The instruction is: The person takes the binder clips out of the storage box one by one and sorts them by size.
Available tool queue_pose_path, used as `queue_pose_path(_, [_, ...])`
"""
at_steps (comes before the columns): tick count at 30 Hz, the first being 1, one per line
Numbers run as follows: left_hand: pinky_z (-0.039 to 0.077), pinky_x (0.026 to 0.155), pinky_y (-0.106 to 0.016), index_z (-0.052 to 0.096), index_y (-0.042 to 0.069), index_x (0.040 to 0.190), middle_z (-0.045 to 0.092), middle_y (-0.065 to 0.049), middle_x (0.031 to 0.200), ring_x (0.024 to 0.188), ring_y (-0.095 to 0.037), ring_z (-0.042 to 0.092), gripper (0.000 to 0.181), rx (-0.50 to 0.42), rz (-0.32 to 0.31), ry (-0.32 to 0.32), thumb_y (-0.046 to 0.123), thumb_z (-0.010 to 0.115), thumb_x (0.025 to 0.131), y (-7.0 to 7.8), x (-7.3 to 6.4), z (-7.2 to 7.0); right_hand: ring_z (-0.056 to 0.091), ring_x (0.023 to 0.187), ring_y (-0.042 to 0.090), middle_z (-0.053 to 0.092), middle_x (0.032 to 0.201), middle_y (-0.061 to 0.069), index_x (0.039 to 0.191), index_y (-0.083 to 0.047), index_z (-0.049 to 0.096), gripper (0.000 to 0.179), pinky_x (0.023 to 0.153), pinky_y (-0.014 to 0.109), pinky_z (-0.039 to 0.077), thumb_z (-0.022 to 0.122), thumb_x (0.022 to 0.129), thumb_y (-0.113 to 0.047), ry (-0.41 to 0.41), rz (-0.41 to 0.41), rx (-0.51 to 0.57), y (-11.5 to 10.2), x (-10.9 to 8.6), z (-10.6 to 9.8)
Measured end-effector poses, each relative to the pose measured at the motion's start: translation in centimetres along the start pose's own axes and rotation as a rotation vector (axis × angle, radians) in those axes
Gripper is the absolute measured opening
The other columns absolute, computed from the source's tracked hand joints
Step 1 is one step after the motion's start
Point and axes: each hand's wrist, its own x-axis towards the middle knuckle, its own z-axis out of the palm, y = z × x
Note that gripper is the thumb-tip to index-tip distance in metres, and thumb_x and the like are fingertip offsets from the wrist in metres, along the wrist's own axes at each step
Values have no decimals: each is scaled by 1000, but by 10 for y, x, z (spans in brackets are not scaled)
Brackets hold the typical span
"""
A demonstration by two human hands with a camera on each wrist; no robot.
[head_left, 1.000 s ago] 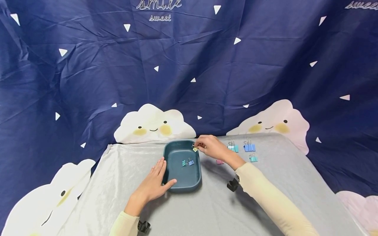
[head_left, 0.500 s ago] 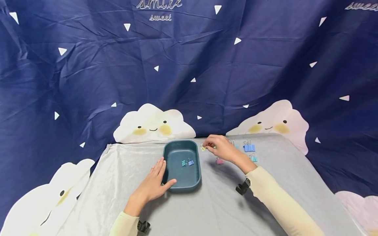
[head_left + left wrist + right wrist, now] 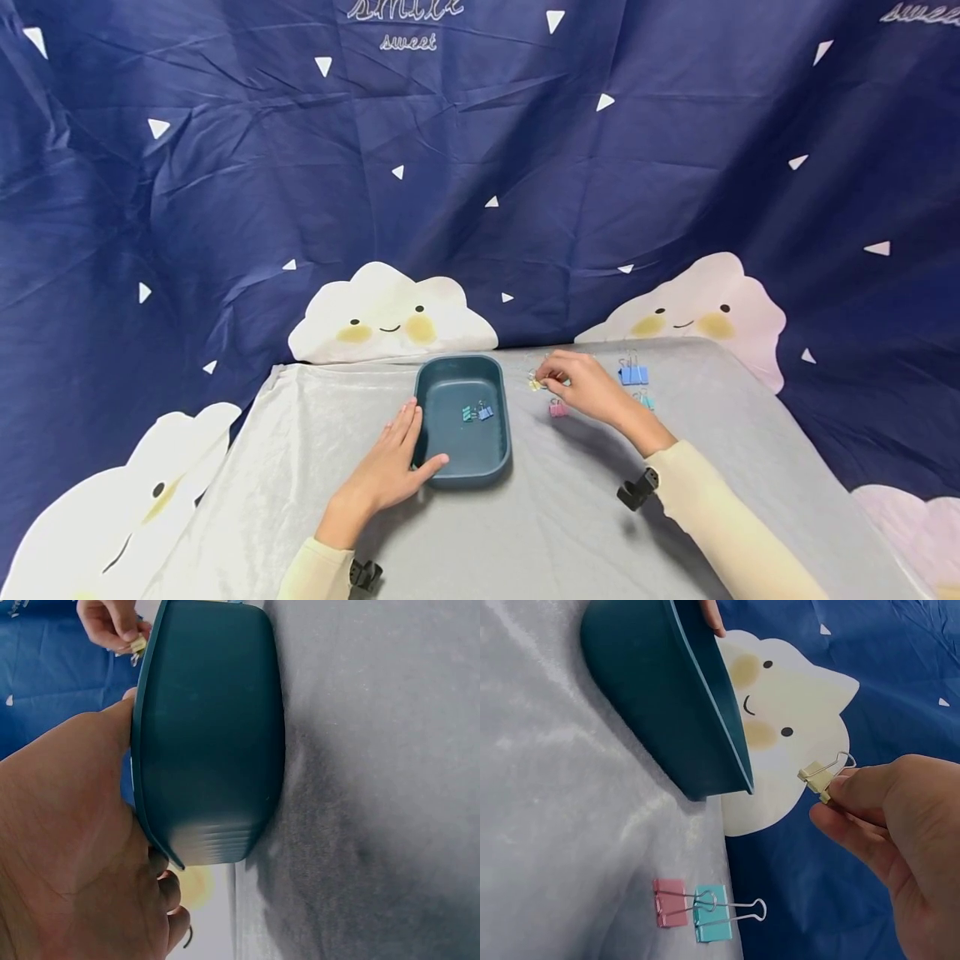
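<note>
My right hand (image 3: 583, 385) pinches a small yellow binder clip (image 3: 535, 384) between thumb and fingers, to the right of a dark teal bin (image 3: 459, 458). In the right wrist view the yellow clip (image 3: 821, 778) shows its wire handles against the thumb, apart from the bin wall (image 3: 641, 697). My left hand (image 3: 384, 467) rests on the bin's left rim with fingers extended, its thumb over the near left corner. Inside the bin lie a small teal binder clip (image 3: 468, 414) and a small blue binder clip (image 3: 486, 412).
On the grey cloth right of the bin lie a pink binder clip (image 3: 558, 409), a large blue one (image 3: 633, 376) and a teal one (image 3: 646, 402). Another teal clip (image 3: 713, 913) sits beside the pink one in the right wrist view. A navy curtain (image 3: 480, 125) hangs behind the table.
My right hand has moved right with the yellow binder clip, from the bin's right rim to over the cloth. My left hand and the bin have stayed in place.
</note>
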Motion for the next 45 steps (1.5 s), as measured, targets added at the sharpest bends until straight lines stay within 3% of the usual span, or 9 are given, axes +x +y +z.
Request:
queue_pose_path(12, [17, 136, -54, 16, -1, 169, 6, -14, 180, 168, -34, 10, 103, -2, -3, -2, 69, 53, 103, 1, -1, 0, 71, 83, 9, 76, 92, -3, 95, -10, 80, 12, 75, 30, 63, 80, 91, 1, 13, 40, 12, 13, -34, -1])
queue_pose_path(21, [19, 136, -56, 17, -2, 169, 8, -16, 180, 168, -35, 11, 103, -6, -6, -3, 67, 55, 103, 1, 0, -1, 67, 82, 5, 78, 93, 0, 96, -12, 81, 9, 74, 26, 61, 77, 96, -4, -23, 113, 23, 21, -56, 6])
queue_pose_path(33, [18, 136, -55, 15, 0, 170, 6, -15, 181, 168, -35, 11, 103, -3, -15, -15, 68, 55, 103, 2, 0, -2, 68, 80, 3, 78, 93, 1, 94, -13, 80, 12, 73, 23, 61, 79, 92, -1, -42, 191, 78, 30, -70, 19])
queue_pose_path(41, [17, 136, -54, 15, 0, 170, 5, -14, 181, 168, -34, 10, 104, 4, -15, -19, 69, 54, 103, 2, 0, -1, 61, 68, -1, 73, 80, -6, 90, -11, 77, 14, 58, 21, 55, 75, 93, 3, -104, 258, 153, 37, -79, 29])
queue_pose_path(45, [19, 136, -56, 17, -1, 169, 8, -16, 180, 167, -36, 12, 103, -1, -8, -5, 68, 55, 103, 2, 0, 0, 60, 69, -1, 73, 79, -6, 89, -11, 77, 12, 60, 22, 55, 77, 93, 0, -104, 254, 136, 39, -84, 34])
